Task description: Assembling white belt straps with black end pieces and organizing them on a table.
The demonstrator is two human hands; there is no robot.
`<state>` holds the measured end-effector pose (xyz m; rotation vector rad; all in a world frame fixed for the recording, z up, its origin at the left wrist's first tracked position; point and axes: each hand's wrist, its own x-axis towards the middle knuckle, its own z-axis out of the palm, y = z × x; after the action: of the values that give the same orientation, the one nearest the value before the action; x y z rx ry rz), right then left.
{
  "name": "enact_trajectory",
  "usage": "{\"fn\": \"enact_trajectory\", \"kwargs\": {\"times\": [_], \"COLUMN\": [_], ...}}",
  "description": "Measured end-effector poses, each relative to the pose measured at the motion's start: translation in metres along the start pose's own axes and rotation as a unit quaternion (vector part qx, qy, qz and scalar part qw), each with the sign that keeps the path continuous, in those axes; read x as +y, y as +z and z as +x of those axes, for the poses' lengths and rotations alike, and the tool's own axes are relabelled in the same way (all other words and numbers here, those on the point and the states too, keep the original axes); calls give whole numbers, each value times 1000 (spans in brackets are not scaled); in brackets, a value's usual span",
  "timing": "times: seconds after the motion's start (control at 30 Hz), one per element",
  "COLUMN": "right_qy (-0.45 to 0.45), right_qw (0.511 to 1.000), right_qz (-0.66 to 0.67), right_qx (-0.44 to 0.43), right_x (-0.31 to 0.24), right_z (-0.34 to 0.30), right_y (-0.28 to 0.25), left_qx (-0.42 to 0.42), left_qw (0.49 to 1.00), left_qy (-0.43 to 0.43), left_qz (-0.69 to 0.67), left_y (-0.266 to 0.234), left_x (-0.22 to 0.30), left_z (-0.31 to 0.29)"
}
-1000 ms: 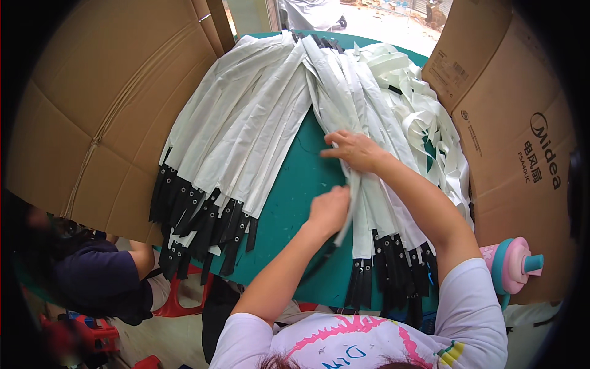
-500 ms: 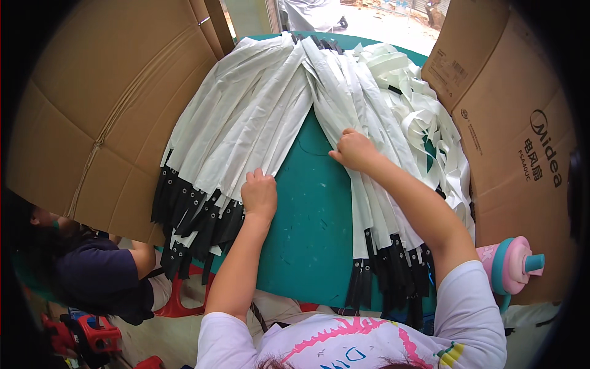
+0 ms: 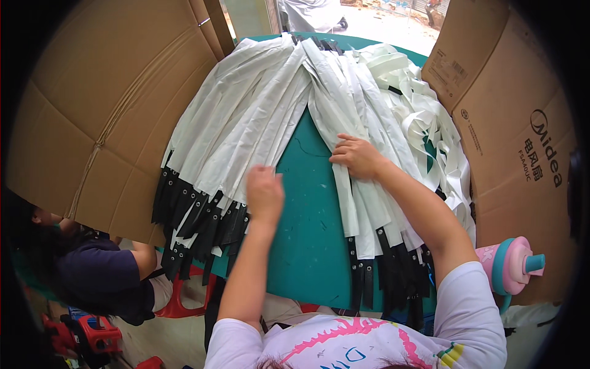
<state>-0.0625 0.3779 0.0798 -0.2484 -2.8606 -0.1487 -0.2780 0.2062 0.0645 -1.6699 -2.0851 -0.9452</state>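
Two bundles of long white fabric strips lie fanned on a green table, meeting near its far edge. The left bundle (image 3: 227, 117) and the right bundle (image 3: 350, 98) both end toward me in black tabs with metal eyelets. My right hand (image 3: 357, 157) rests on the inner edge of the right bundle, its fingers stretched out and slightly apart over the topmost strip. Beside the lower inner edge of the left bundle, my left hand (image 3: 264, 192) is raised and smeared by motion. Its fingers look bent, and whether it holds anything is not visible.
Loose white ribbon (image 3: 436, 135) is heaped at the right of the green table (image 3: 304, 246). Cardboard walls stand at left (image 3: 92, 111) and right (image 3: 516, 123). A pink and teal bottle (image 3: 513, 265) is near my right elbow. Another person (image 3: 98, 270) sits at lower left by a red stool (image 3: 187, 295).
My left hand has come off the left bundle's edge and shifted slightly right. My right hand's fingers have spread on the right bundle, whose inner strip now lies further left.
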Motion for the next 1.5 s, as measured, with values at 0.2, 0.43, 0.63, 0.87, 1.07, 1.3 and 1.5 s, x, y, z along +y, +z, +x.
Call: {"fn": "enact_trajectory", "kwargs": {"times": [0.2,0.43,0.63,0.87,1.07,1.3,1.5], "right_qy": [50,223,154,-20,122,84,-18], "right_qw": [990,960,984,1000,987,996,999], "right_qz": [26,140,7,-1,82,7,-21], "right_qx": [-132,-91,-85,-13,-69,-43,-46], "right_x": [12,-9,-12,10,-1,1,3], "right_z": [-7,11,11,1,11,4,15], "right_y": [-9,-29,-11,-17,-15,2,7], "left_qx": [-88,-190,-300,103,-166,-354,-33], "left_qw": [985,976,944,965,983,914,956], "left_qy": [-16,-101,8,-22,-52,-4,-143], "left_qz": [151,17,-137,239,53,-200,253], "left_y": [-20,-20,6,-30,-4,-2,-31], "left_x": [-37,41,102,-24,12,85,-58], "left_z": [10,14,-20,23,13,-3,30]}}
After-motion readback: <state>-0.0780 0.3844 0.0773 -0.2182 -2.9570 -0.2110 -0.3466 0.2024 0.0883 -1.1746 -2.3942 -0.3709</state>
